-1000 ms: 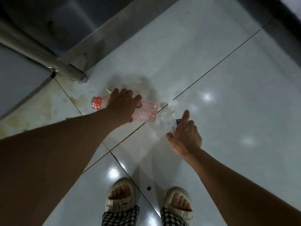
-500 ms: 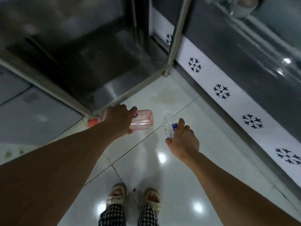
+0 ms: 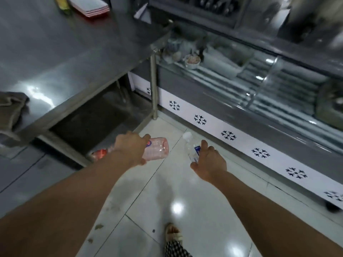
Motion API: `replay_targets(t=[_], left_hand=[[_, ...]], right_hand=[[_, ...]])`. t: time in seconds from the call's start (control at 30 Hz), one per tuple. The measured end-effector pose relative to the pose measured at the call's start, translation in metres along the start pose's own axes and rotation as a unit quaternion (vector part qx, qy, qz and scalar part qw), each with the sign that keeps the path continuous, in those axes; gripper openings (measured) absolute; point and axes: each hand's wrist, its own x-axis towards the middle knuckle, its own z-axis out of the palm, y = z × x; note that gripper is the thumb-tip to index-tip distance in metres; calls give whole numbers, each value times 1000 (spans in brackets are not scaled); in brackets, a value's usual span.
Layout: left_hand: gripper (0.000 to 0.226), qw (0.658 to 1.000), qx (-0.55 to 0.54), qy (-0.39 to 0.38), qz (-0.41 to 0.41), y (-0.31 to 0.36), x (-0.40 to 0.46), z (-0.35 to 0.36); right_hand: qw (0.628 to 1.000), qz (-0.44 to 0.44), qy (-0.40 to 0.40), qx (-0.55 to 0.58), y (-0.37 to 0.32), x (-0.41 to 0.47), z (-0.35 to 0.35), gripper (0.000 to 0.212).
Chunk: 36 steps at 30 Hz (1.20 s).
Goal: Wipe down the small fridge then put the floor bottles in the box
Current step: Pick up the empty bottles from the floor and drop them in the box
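Pink-tinted plastic fills my left hand (image 3: 132,149): the pink bottle (image 3: 156,149) lies crosswise in my grip, its red cap (image 3: 98,153) pointing left beyond my wrist and its ribbed base pointing right past my knuckles. My fingers curl over the top of its body and my thumb closes under it near the base, so the bottle is clamped between them, held above the white floor tiles (image 3: 185,210) and touching nothing else. My right hand (image 3: 209,163) holds the clear bottle (image 3: 191,149), which tilts away from me with its white cap (image 3: 187,135) uppermost and farthest from my palm. Its blue label (image 3: 197,150) sits just under my index finger; my fingers wrap the lower body from the right and my thumb lies at its near end. The two bottles are near each other but apart, with bare floor showing between them. To the left stands a steel table (image 3: 65,52) with a grey cloth (image 3: 11,108) on its edge; ahead and to the right runs a refrigerated counter (image 3: 241,89) with a white snowflake-printed strip (image 3: 241,143) along its foot. One sandalled foot (image 3: 173,232) shows at the lower edge.
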Motion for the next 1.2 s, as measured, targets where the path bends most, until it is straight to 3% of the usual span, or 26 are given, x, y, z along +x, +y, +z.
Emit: replay_targets(t=[0.3,0.57,0.8,1.2], left_hand=[[72,987,32,65,141,62,-108,-76],[69,960,54,107,253,170,-168,-141],[66,920,83,159,349,305,-229,-190],[70,849,112,209,471,605,-373,-223]], right_hand=[[991,104,78,38,48,-166,-54,70],[966,217,135,45,130,-302,-93,69],[935,300,178,70,229,-414,-108,70],[882,418,203,77,463,-644,-96,67]])
